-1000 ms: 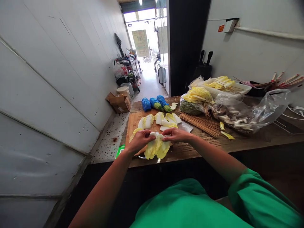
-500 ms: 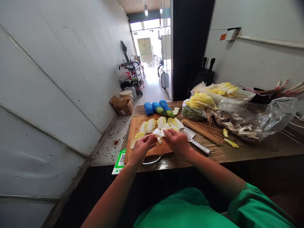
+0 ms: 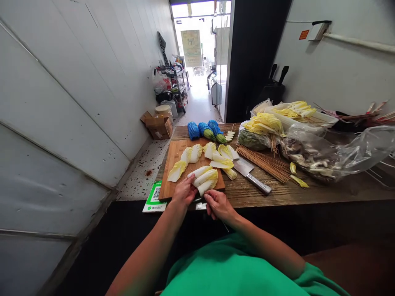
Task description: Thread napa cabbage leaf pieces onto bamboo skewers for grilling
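Note:
My left hand (image 3: 185,192) is closed on a small stack of napa cabbage leaves (image 3: 204,177), pale at the stem and yellow at the frilled edge, held over the front of the cutting board (image 3: 170,193). Close against the leaves' lower end, my right hand (image 3: 218,204) pinches a thin skewer, whose tail (image 3: 226,226) sticks out below the palm. The tip of the skewer is hidden. More cabbage leaves (image 3: 177,170) lie in an arc on the board. At the board's right side rests a cleaver (image 3: 257,183) with a metal handle.
Bamboo skewers (image 3: 265,163) lie in a bundle right of the cleaver. Squashes in blue foam nets (image 3: 205,130) sit behind the board. Farther right are bagged mushrooms (image 3: 311,158) and skewered cabbage (image 3: 265,123). A green QR-code card (image 3: 154,199) lies at the front left edge.
Both hands have come nearer my body, and the gathered leaves now lie mainly in my left hand. My right hand has moved down from the leaves and now has a skewer in it.

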A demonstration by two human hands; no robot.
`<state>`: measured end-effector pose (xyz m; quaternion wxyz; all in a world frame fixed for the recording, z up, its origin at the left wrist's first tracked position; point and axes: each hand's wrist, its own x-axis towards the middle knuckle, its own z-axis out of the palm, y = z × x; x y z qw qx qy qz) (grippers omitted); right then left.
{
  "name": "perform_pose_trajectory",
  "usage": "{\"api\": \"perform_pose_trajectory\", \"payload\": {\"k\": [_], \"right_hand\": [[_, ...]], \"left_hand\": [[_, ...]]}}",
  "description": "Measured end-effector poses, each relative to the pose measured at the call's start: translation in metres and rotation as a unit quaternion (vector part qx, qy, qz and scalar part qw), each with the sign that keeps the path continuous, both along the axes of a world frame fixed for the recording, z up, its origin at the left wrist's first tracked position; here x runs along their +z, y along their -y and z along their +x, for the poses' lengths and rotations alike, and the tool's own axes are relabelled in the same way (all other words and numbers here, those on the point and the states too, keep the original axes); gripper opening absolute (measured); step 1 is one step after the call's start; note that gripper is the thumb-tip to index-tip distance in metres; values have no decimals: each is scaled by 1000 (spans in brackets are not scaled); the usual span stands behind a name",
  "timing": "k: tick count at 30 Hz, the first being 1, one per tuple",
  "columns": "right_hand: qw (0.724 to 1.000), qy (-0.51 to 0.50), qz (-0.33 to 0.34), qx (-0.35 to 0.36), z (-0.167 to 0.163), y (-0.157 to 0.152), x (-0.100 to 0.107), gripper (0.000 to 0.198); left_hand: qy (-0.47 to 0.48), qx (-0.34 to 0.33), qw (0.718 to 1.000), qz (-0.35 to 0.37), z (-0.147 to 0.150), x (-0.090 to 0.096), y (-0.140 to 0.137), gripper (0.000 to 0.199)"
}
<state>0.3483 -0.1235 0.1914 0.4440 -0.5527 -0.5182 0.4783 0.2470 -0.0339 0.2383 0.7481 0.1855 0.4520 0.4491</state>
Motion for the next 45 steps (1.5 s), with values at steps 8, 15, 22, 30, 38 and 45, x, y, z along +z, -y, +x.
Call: {"api": "perform_pose_trajectory", "payload": {"k": [8, 15, 22, 30, 38, 45], "right_hand": [[970, 188, 135, -75, -7, 4, -5, 32], [963, 218, 145, -66, -9, 7, -7, 31], [967, 194, 141, -84, -9, 8, -8, 31], [963, 185, 155, -118, -14, 11, -8, 31], [962, 182, 160, -127, -15, 10, -6, 32], [960, 203, 156, -118, -16, 10, -7, 33]], "left_hand": [[19, 89, 996, 7, 9, -17, 0, 7], [40, 96, 995, 9, 11, -20, 1, 6], [39, 103, 994, 7, 10, -16, 3, 5], [37, -14, 998, 42, 5, -8, 24, 12], [4, -29, 999, 22, 10, -7, 24, 12], [32, 23, 999, 16, 16, -12, 23, 8]]}}
